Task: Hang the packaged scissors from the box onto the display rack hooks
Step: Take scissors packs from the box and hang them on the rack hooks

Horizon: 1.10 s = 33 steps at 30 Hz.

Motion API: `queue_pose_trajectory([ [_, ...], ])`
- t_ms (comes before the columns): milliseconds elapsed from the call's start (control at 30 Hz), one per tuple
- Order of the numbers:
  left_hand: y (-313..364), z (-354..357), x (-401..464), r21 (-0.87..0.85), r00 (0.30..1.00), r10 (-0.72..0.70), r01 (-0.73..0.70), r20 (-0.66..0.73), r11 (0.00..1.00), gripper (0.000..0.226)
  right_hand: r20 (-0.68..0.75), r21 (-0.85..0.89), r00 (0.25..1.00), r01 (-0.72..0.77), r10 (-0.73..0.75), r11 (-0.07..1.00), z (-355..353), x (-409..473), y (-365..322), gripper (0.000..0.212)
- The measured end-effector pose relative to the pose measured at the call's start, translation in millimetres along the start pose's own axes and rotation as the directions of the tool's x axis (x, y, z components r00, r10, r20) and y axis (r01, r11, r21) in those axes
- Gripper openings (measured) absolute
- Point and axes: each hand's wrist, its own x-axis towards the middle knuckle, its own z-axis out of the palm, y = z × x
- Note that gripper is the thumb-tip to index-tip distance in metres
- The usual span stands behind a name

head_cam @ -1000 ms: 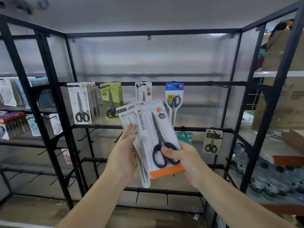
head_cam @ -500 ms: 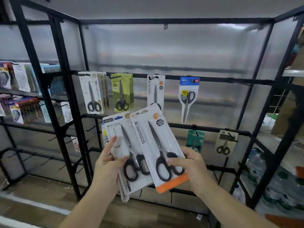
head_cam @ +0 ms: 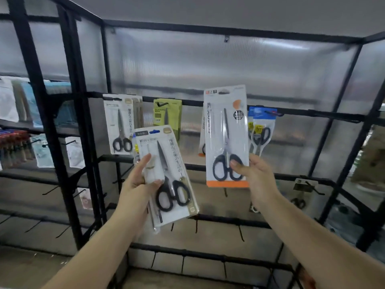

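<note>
My right hand (head_cam: 255, 174) pinches the lower part of a white scissors pack with an orange bottom strip (head_cam: 226, 130), held upright with its top at the upper rail of the black display rack (head_cam: 302, 110), in front of a matching pack hanging there. My left hand (head_cam: 139, 180) grips a small stack of scissors packs (head_cam: 166, 172), the front one white with black-handled scissors, tilted, lower and to the left. Hanging on the top rail are a white pack (head_cam: 120, 124), a green pack (head_cam: 167, 114) and a blue pack (head_cam: 261, 130).
Lower rails carry several bare hooks (head_cam: 240, 234). One more scissors pack (head_cam: 301, 191) hangs low at the right. A neighbouring rack section at the left holds other packaged goods (head_cam: 14, 149). A black upright post (head_cam: 81, 142) divides the two sections.
My right hand has lifted the orange-strip pack away from the stack, up and right to the top rail. My left hand keeps the remaining packs, slightly raised.
</note>
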Motion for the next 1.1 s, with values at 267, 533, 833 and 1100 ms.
queue_pose_trajectory([
  [267, -4.4, -33.5, 44.7, 0.056, 0.995, -0.049, 0.044, 0.088, 0.997, 0.060, -0.085, -0.026, 0.996, -0.033, 0.030, 0.999, 17.1, 26.2, 23.5, 0.033],
  [533, -16.9, -27.5, 56.4, 0.051, 0.991, -0.088, 0.083, 0.104, 0.995, 0.060, -0.113, -0.011, 0.993, 0.023, -0.024, 1.000, 18.6, 21.9, 29.1, 0.072],
  [833, -21.0, -12.6, 46.1, 0.066, 0.996, -0.073, 0.069, 0.060, 0.995, 0.063, -0.020, 0.089, 0.999, 0.043, -0.042, 0.995, 13.6, 17.1, 25.9, 0.069],
  [1100, -14.2, -3.3, 34.8, 0.056, 0.999, -0.014, 0.013, 0.029, 0.998, 0.059, 0.015, 0.059, 0.998, -0.066, 0.066, 0.996, -0.4, 31.3, 18.6, 0.059],
])
